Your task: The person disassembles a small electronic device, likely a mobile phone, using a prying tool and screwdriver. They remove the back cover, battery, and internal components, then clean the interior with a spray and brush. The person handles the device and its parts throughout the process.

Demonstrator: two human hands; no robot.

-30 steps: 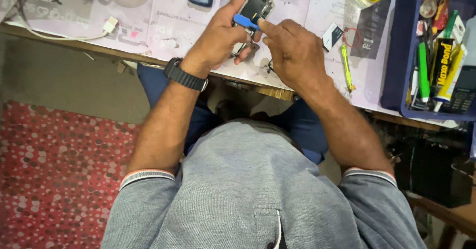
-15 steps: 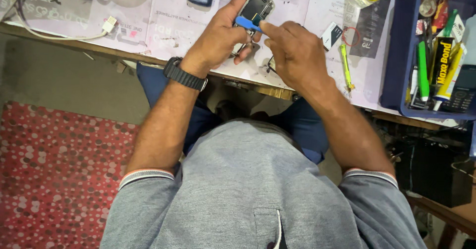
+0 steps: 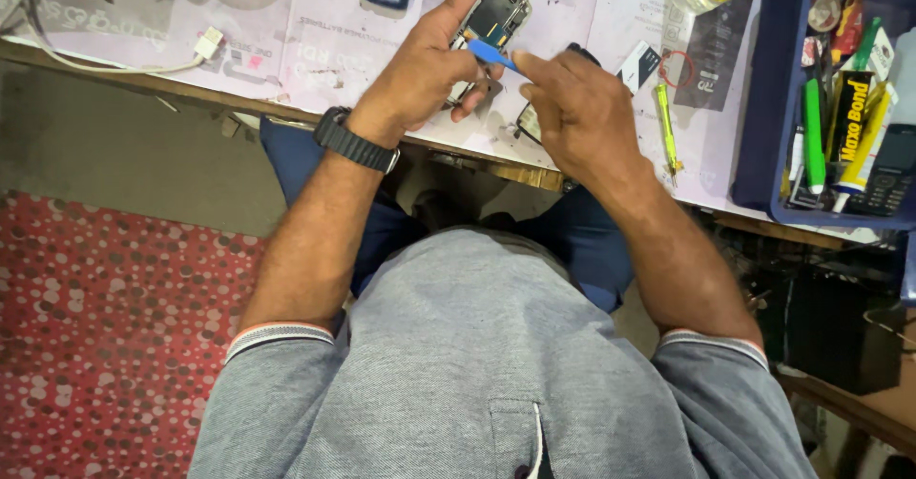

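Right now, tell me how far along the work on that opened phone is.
Done: the small phone already lies open, its insides exposed. In hand: the left hand grips the phone while the right hand works a blue pry tool at its edge. Left: it is not closed up; a yellow-green screwdriver lies unused on the table.

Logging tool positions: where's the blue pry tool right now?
Head view, top centre: the blue pry tool is pinched in the right hand, its tip against the opened phone held by the left hand.
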